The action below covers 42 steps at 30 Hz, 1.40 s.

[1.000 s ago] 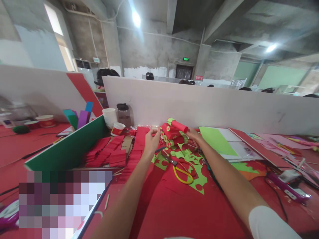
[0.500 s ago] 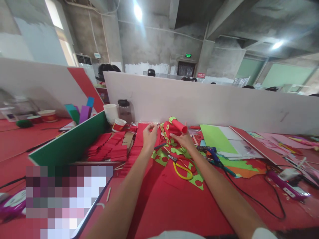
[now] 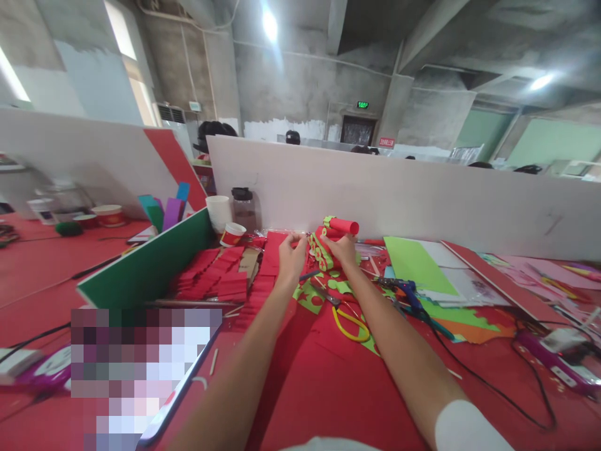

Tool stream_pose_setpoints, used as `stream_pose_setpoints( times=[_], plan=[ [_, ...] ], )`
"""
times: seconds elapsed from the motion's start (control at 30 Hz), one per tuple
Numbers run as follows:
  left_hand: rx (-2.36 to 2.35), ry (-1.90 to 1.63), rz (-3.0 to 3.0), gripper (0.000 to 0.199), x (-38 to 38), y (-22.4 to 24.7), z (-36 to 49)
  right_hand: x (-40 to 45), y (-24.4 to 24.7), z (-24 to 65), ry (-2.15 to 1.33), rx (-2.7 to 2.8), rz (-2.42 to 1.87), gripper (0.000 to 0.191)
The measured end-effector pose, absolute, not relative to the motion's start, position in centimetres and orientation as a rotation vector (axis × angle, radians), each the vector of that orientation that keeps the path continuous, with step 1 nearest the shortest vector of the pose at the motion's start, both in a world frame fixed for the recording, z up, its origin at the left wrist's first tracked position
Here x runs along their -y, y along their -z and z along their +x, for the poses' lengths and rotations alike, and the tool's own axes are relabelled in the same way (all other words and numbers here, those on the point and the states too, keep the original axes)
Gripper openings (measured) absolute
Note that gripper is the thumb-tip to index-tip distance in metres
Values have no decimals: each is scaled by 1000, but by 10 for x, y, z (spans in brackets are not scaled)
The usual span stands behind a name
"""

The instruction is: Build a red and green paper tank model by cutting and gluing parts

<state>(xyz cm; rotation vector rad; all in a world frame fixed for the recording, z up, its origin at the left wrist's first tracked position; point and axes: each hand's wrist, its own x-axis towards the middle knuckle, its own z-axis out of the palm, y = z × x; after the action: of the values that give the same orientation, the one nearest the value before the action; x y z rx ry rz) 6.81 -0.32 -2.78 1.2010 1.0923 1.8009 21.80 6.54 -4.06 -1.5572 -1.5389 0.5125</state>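
My right hand (image 3: 345, 250) grips the red model (image 3: 320, 253); left hand (image 3: 292, 254) just beside, pinch I can't tell. Scissors (image 3: 335, 302) nearer me.

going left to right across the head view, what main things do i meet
Purple power strip, green board, white cups, bottle, left hand, right hand, green sheet, second purple power strip.

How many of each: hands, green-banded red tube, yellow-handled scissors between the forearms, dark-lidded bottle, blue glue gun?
Hands: 2 (left hand, right hand)
Green-banded red tube: 1
Yellow-handled scissors: 1
Dark-lidded bottle: 1
Blue glue gun: 1
Total: 6
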Motion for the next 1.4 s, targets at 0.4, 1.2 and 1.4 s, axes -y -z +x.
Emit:
stream_pose_setpoints(
  times=[0.4,1.2,1.4],
  plan=[
    [-1072,-1801,1243,16,5,25,67,-49,26,258,-849,1323,-1054,60],
    [-1304,-1655,1853,12,14,28,79,40,45,291,-634,1476,-659,76],
    [-1385,-1642,1890,9,21,22,81,41,44,290,-727,1398,-660,66]
  ],
)
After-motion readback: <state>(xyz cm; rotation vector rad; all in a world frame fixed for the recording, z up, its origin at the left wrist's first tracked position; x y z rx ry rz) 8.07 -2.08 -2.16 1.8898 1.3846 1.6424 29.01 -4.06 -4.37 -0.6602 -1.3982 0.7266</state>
